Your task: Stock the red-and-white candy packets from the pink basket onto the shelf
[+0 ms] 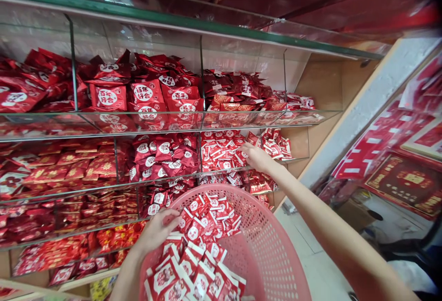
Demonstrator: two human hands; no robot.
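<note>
A pink perforated plastic basket [279, 246] stands in front of the shelves, partly filled with small red-and-white packets [203, 278]. My left hand [159, 229] is at its left rim, fingers curled over the edge above the packets. At a middle shelf, my right hand [258, 157] reaches into a compartment of small red packets with white labels [221, 151]. Its fingers are bent together against the right side of that pile; whatever lies between the fingertips is hidden.
Glass shelves [165, 128] with upright dividers hold rows of larger red packets [148, 94] and gold-printed red packets [69, 167]. A wooden side panel [328, 82] ends the shelving. Red printed goods [407, 181] stand at the right, beyond the tiled floor [304, 232].
</note>
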